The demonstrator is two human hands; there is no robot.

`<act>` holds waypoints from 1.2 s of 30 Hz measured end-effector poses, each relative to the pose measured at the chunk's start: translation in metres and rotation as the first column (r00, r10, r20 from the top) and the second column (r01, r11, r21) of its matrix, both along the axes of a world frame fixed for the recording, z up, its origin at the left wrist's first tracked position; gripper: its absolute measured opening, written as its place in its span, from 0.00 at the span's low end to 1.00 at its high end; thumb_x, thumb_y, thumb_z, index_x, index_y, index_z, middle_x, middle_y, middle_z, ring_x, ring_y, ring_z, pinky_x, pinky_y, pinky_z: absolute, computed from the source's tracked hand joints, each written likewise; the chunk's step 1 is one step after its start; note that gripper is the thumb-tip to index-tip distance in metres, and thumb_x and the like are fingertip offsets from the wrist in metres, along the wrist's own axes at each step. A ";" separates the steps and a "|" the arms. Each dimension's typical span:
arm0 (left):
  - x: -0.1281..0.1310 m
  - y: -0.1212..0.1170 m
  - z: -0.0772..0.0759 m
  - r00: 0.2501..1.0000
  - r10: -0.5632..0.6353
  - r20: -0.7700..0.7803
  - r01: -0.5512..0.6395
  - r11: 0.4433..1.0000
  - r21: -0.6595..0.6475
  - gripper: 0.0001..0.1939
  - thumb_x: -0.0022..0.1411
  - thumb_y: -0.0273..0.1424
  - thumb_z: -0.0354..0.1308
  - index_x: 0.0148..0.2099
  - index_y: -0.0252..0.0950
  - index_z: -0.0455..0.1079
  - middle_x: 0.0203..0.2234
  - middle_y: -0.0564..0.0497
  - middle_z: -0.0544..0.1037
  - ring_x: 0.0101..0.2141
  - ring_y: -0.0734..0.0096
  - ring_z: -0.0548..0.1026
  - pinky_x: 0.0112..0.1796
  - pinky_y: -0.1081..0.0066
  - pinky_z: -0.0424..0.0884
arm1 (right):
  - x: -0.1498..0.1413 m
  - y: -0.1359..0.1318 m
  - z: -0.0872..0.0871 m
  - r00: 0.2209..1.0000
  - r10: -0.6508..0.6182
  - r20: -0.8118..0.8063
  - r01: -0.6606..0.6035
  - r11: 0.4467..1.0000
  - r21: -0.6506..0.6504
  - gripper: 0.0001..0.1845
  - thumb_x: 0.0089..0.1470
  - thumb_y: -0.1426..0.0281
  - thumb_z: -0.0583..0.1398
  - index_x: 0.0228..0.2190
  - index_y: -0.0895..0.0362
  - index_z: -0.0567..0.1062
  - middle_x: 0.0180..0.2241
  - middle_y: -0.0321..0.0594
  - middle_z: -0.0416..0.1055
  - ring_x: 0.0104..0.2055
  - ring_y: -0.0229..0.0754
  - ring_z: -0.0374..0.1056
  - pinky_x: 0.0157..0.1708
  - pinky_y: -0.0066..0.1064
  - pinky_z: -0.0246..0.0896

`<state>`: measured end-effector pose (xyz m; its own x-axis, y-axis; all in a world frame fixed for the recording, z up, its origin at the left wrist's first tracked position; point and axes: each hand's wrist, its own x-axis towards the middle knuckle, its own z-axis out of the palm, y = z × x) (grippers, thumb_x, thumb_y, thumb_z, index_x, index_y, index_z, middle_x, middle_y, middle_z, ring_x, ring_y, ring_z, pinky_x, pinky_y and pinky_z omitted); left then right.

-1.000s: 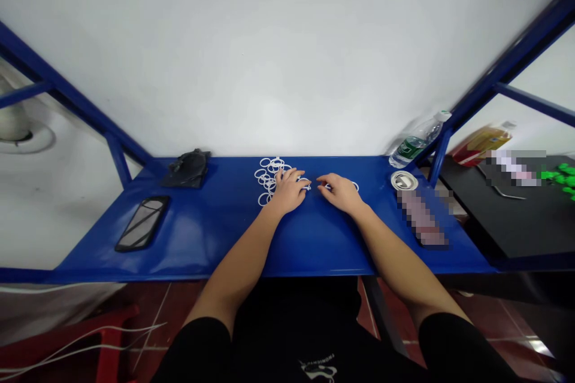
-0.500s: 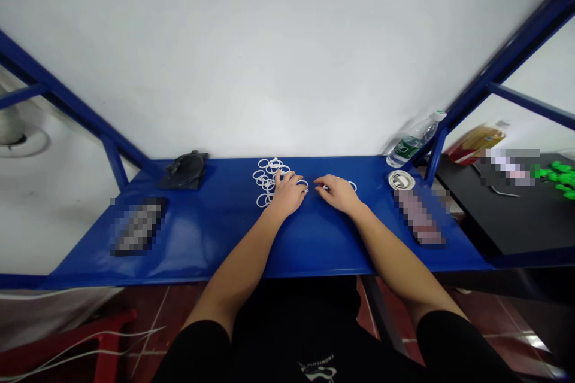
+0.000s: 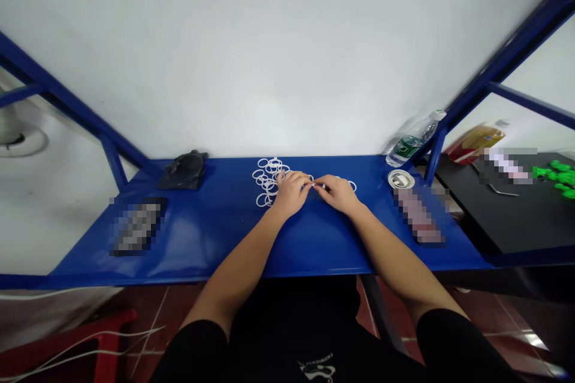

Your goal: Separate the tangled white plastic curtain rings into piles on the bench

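Several thin white rings (image 3: 266, 175) lie in a loose pile on the blue table (image 3: 215, 233) near the wall. My left hand (image 3: 291, 190) rests at the pile's right edge with its fingers curled. My right hand (image 3: 338, 191) is just beside it, fingers also curled, and the fingertips of both hands meet over a small white ring between them. A few more white rings (image 3: 351, 185) lie behind my right hand.
A black pouch (image 3: 185, 169) sits at the back left and a blurred dark flat object (image 3: 135, 225) lies nearer the left front. At the right stand a plastic water bottle (image 3: 412, 140), a round white reel (image 3: 401, 179) and a blurred object (image 3: 418, 215). A black table (image 3: 516, 215) adjoins on the right.
My left hand has shifted right and my right hand left, so the fingertips that were apart now meet over a ring.
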<state>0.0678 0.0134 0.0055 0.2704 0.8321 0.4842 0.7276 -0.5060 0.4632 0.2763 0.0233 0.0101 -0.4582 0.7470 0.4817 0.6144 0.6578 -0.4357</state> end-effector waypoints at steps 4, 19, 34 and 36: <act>0.004 -0.002 -0.001 0.999 0.008 0.051 -0.010 0.999 0.038 0.07 0.73 0.34 0.60 0.42 0.44 0.79 0.46 0.51 0.85 0.54 0.58 0.79 0.70 0.43 0.49 | 0.001 -0.002 0.001 0.997 0.026 -0.079 -0.021 0.998 0.064 0.11 0.66 0.69 0.60 0.45 0.52 0.82 0.39 0.42 0.83 0.33 0.42 0.76 0.35 0.33 0.69; 0.002 0.001 -0.003 0.983 -0.124 0.134 0.100 0.980 0.174 0.10 0.74 0.35 0.59 0.42 0.43 0.81 0.39 0.51 0.86 0.49 0.60 0.82 0.65 0.49 0.62 | -0.004 -0.011 0.004 0.982 0.049 -0.183 -0.018 0.986 0.168 0.10 0.71 0.65 0.58 0.42 0.52 0.80 0.34 0.41 0.82 0.34 0.42 0.77 0.36 0.33 0.72; -0.001 0.003 0.004 0.973 -0.189 0.135 0.164 0.971 0.176 0.09 0.71 0.33 0.61 0.37 0.41 0.78 0.36 0.50 0.86 0.47 0.61 0.83 0.58 0.53 0.70 | -0.011 -0.013 0.002 0.954 0.008 -0.301 -0.025 0.998 -0.051 0.12 0.72 0.61 0.56 0.41 0.53 0.76 0.34 0.40 0.79 0.32 0.42 0.74 0.35 0.33 0.70; 0.000 0.002 0.006 0.982 -0.159 0.103 0.145 0.980 0.136 0.09 0.72 0.34 0.60 0.37 0.42 0.79 0.37 0.50 0.86 0.48 0.60 0.82 0.60 0.52 0.69 | -0.012 -0.013 0.003 0.953 0.004 -0.304 -0.021 0.998 -0.053 0.12 0.72 0.62 0.56 0.41 0.53 0.76 0.33 0.40 0.79 0.31 0.42 0.74 0.35 0.33 0.70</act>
<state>0.0682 0.0150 0.0117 0.3267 0.7149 0.6182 0.5847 -0.6668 0.4621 0.2644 0.0101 0.0128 -0.3060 0.7713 0.5581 0.4395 0.6344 -0.6359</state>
